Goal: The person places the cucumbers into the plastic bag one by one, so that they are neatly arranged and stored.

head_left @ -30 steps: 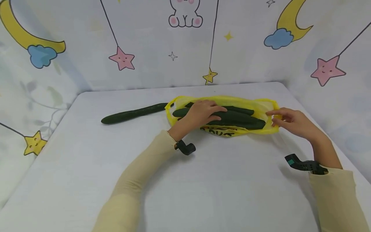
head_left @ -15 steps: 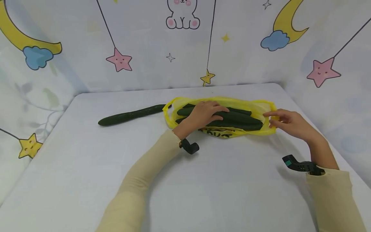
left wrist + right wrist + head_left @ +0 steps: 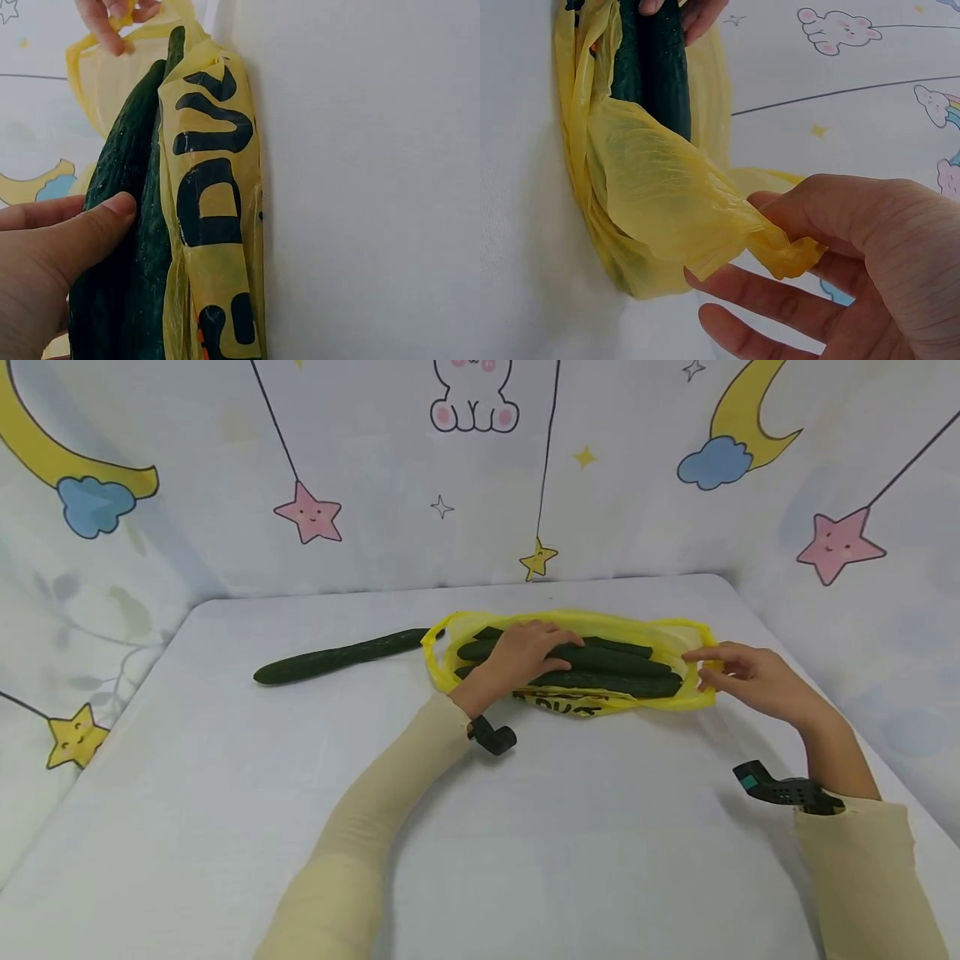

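A yellow plastic bag [image 3: 637,629] with black lettering lies on its side with several dark green cucumbers in its opening. My left hand [image 3: 522,653] grips one cucumber [image 3: 618,661] from above. In the left wrist view, the thumb [image 3: 112,210] lies on its near side, with fingers across the far side. Another cucumber [image 3: 615,683] lies along the front of the bag. At the right end, my right hand [image 3: 757,683] pinches the bag's edge, and the right wrist view shows the bunched plastic [image 3: 784,255] between thumb and fingers. The cucumbers' undersides are hidden.
One loose cucumber [image 3: 337,662] lies on the white table [image 3: 570,852] to the left, its thin end at the bag's left rim. A printed wall cloth [image 3: 390,460] stands behind the table. Each wrist bears a black camera mount [image 3: 780,789].
The cucumber under my left hand has shifted slightly back and left, and more of the front cucumber shows. My right hand keeps its pinch on the bag. The head view has shifted slightly.
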Motion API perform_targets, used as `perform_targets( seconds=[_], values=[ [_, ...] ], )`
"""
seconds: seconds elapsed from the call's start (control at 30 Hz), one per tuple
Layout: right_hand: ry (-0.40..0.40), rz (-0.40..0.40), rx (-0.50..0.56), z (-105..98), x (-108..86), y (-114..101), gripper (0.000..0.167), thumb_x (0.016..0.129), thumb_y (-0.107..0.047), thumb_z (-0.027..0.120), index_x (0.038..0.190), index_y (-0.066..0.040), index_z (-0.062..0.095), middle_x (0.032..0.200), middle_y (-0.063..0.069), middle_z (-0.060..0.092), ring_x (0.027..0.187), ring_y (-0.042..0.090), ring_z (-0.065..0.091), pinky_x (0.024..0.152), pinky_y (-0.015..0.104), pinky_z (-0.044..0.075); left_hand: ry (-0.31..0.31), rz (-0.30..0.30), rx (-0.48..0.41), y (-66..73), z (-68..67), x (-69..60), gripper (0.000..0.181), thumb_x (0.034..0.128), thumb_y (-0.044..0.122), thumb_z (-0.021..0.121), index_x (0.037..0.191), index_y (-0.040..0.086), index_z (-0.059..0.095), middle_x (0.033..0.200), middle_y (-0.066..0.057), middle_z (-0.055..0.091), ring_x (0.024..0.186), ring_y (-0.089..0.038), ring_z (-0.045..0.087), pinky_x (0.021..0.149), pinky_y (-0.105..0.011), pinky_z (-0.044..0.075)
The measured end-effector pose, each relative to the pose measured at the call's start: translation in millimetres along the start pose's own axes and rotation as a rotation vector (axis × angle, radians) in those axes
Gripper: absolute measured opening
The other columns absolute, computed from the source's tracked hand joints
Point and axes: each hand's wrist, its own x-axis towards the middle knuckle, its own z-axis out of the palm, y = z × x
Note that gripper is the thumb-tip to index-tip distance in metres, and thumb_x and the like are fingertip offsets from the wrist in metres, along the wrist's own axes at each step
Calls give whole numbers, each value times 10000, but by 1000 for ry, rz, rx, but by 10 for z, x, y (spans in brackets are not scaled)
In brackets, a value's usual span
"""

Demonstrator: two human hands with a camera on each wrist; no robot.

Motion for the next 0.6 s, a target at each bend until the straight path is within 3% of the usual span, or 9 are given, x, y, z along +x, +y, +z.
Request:
perform_targets(
  seconds=[0.17, 0.4, 0.6],
  values=[
    [3, -13, 3, -8, 2, 5, 303, 968, -46, 590, 1259, 39, 592, 947, 69, 657, 802, 9, 566, 680, 122, 482, -20, -28, 3, 19, -27, -23, 408, 940, 378, 625, 1311, 210, 593, 1260, 7, 642, 1096, -185, 620, 869, -306, 505],
    [-8, -25, 9, 15, 22, -7, 309, 963, -49, 597, 1260, 35, 593, 948, 42, 658, 831, 5, 546, 691, 120, 480, 17, -33, -29, 4, -66, -120, 359, 936, 328, 648, 1260, 172, 636, 1242, -13, 636, 962, -153, 657, 775, -262, 514],
    [-11, 2, -8, 3, 4, 0, 321, 962, -70, 604, 1271, 16, 594, 972, -6, 650, 837, -30, 534, 688, 124, 473, 27, -49, -9, -2, -111, -177, 325, 942, 324, 648, 1230, 174, 660, 1214, -22, 636, 998, -178, 641, 846, -306, 499]
  ],
)
